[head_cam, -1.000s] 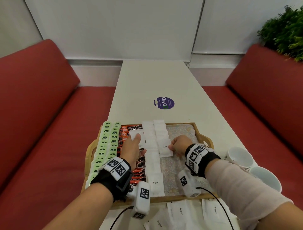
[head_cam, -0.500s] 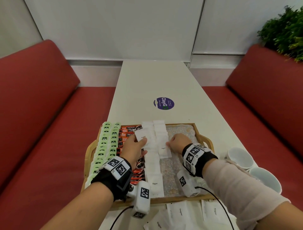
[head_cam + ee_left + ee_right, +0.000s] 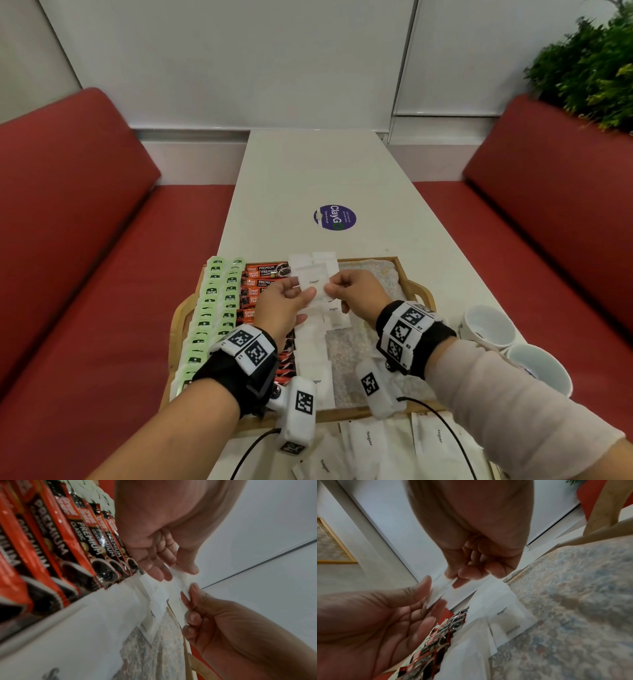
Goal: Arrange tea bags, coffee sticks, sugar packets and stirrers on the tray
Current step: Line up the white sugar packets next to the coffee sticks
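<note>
Several loose sugar packets (image 3: 371,443) lie on the white worktop (image 3: 318,178) at the near edge, just in front of the wooden tray (image 3: 416,291). Two white cups (image 3: 488,329) stand on the worktop to the right of the tray.

On the tray, left to right: green tea bags (image 3: 209,322) in two overlapping columns, red-and-black coffee sticks (image 3: 263,274) in one column, then two columns of white sugar packets. The right part of the tray shows its patterned lining (image 3: 352,349).

Above the middle of the tray, both hands hold one raised sugar packet (image 3: 313,282). The left hand (image 3: 284,305) pinches its left edge between thumb and fingers (image 3: 159,573). The right hand (image 3: 358,291) pinches its right edge, remaining fingers (image 3: 471,573) curled in.

Farther along the worktop lies a round purple sticker (image 3: 334,218). Red bench seats (image 3: 85,212) flank the worktop, with a green plant (image 3: 589,68) at far right.
</note>
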